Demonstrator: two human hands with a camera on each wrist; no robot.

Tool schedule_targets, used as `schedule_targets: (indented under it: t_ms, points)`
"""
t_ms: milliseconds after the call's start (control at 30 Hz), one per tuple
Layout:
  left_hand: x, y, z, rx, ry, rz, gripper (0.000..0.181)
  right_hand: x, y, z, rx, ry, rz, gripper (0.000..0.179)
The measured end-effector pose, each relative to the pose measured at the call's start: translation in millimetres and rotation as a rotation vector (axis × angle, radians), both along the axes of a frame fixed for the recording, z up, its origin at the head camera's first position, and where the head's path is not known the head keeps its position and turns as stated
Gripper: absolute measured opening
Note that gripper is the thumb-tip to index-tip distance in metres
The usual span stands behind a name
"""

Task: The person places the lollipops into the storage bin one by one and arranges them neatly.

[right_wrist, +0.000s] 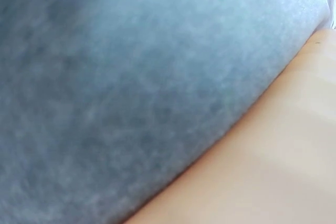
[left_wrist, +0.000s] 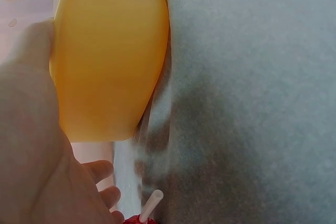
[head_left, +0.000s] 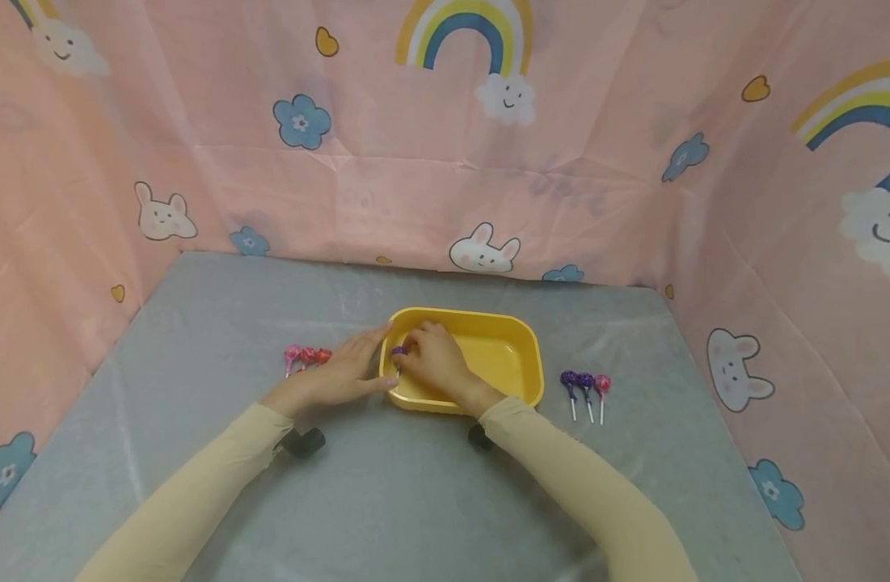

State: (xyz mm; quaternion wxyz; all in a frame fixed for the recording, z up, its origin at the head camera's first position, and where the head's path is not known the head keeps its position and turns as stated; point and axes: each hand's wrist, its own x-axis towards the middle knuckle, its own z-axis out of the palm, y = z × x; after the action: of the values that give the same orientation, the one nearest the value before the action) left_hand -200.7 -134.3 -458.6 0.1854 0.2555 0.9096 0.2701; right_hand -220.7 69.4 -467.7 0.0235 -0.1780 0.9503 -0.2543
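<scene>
A yellow basin (head_left: 523, 364) stands on the grey cloth. Inside its left end my right hand (head_left: 436, 356) pinches a purple-wrapped lollipop (head_left: 398, 352), whose white stick points down towards me. My left hand (head_left: 346, 370), fingers extended, rests against the basin's left wall; in the left wrist view its thumb side lies along the yellow wall (left_wrist: 110, 61). Close behind the left hand lie pink and red lollipops (head_left: 293, 354), partly hidden by it. A red lollipop's white stick (left_wrist: 152, 204) shows low in the left wrist view. The right wrist view does not show the right hand.
Right of the basin lie two purple lollipops (head_left: 586, 381) and a pink one (head_left: 602, 383), sticks towards me. The grey cloth (head_left: 401, 501) covers the table. A pink printed curtain (head_left: 386, 194) closes off the back and both sides.
</scene>
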Motion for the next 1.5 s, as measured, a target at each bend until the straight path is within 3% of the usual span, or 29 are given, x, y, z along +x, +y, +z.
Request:
schedule_targets:
  t_ms: [633, 1033, 1267, 1500]
  points:
    - [1.9, 0.8, 1.4, 0.008, -0.012, 0.018, 0.097, 0.1, 2.1, 0.4, -0.017, 0.002, 0.007, 0.027]
    - [2.0, 0.9, 3.2, -0.002, -0.014, 0.015, 0.097, 0.0, 5.0, 3.7, -0.062, -0.043, 0.003, 0.031]
    - [2.7, 1.5, 5.2, -0.012, -0.014, 0.006, 0.097, 5.1, 11.8, 14.2, -0.099, -0.112, 0.0, 0.043]
    - [1.8, 1.1, 3.8, -0.008, -0.006, 0.009, 0.098, 6.5, 24.5, 30.0, -0.095, -0.098, 0.001, 0.04]
